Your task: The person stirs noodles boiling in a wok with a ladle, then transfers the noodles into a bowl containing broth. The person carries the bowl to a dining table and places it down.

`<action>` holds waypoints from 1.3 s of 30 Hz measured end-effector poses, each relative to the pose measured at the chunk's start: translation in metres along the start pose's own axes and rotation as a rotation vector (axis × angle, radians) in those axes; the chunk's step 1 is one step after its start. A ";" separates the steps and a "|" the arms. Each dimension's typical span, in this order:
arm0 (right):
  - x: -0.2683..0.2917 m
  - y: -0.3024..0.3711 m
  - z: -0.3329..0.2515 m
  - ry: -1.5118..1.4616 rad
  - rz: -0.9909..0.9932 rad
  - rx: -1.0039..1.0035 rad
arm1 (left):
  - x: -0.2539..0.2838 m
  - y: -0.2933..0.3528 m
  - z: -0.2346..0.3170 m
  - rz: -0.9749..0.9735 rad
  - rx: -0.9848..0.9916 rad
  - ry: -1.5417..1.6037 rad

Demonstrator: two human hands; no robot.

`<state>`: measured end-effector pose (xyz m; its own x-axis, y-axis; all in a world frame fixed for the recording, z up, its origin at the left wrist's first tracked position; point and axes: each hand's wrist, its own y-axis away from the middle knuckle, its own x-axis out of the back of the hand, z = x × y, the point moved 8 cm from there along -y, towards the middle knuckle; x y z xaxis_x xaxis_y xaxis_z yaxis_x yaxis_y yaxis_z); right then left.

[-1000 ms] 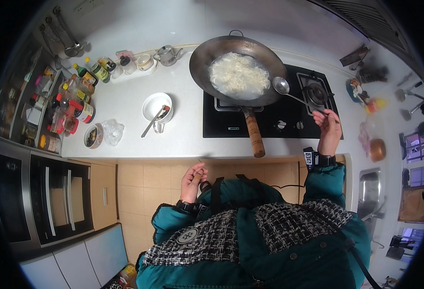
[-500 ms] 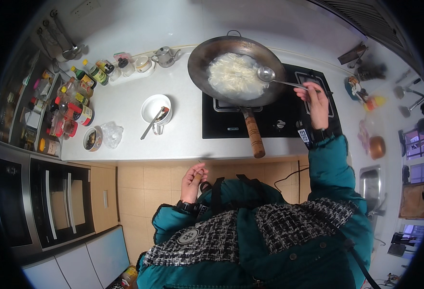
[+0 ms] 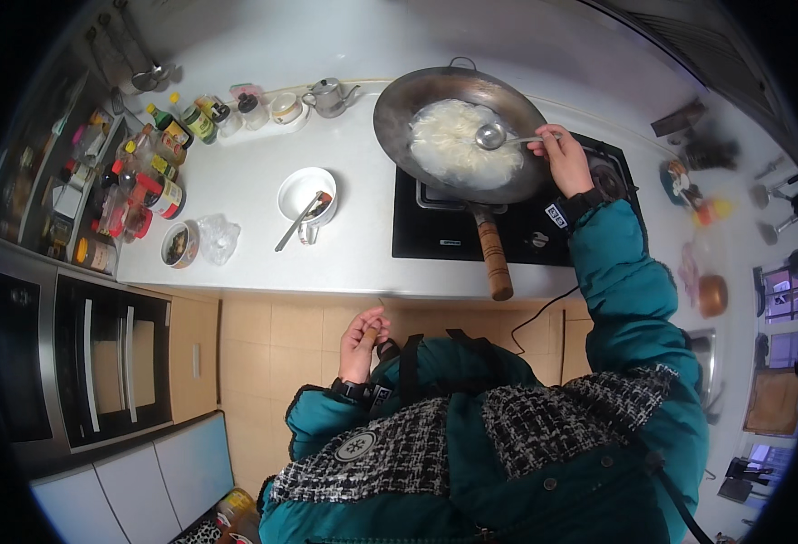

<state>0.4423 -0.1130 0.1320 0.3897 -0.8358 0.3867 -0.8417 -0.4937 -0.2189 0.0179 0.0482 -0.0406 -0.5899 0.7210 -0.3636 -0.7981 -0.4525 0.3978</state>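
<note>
My right hand (image 3: 564, 160) is closed round the handle of a metal ladle (image 3: 490, 137), whose bowl hangs over the noodles. Pale noodles (image 3: 458, 150) lie in cloudy liquid in a big dark wok (image 3: 396, 118) on the stove. The wok's wooden handle (image 3: 494, 258) points toward me, past the counter's front edge. My left hand (image 3: 360, 340) is held low in front of the counter, its fingers curled together; whether anything is in them I cannot make out. On the counter left of the wok stands a white mug (image 3: 287, 191) with a spoon (image 3: 297, 224) leaning in it.
A black gas stove (image 3: 435, 240) bears the wok. Further left are a small bowl (image 3: 192, 257) with dark bits, a crumpled plastic bag (image 3: 217, 238) and several sauce bottles (image 3: 159, 195). A metal teapot (image 3: 327, 98) stands by the back wall. Ovens (image 3: 113, 363) are below left.
My right hand has moved left and slightly up, carrying the ladle further over the noodles. The view has shifted slightly. My left hand stays about where it was.
</note>
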 end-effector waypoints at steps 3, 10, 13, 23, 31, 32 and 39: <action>-0.004 -0.006 0.001 0.081 0.005 -0.004 | 0.002 0.001 0.000 0.006 -0.003 0.010; -0.017 -0.013 0.006 0.157 -0.006 -0.005 | 0.004 0.001 0.001 0.020 -0.015 0.012; -0.021 -0.011 0.007 0.157 -0.017 0.014 | 0.005 0.001 0.002 0.019 -0.010 0.011; -0.021 0.003 0.007 -0.250 -0.049 -0.169 | 0.000 -0.002 0.002 -0.006 0.004 0.018; 0.006 0.032 -0.015 -0.368 -0.073 -0.185 | -0.017 -0.012 -0.002 -0.068 0.025 -0.024; 0.010 0.037 -0.017 -0.390 -0.077 -0.179 | -0.020 -0.013 -0.004 -0.077 0.035 -0.028; 0.064 0.092 -0.032 -0.441 0.043 -0.194 | -0.043 -0.026 -0.011 -0.180 0.077 -0.068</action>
<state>0.3778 -0.2047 0.1650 0.4392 -0.8973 -0.0454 -0.8983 -0.4377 -0.0391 0.0631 0.0234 -0.0442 -0.4270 0.8216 -0.3777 -0.8766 -0.2736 0.3959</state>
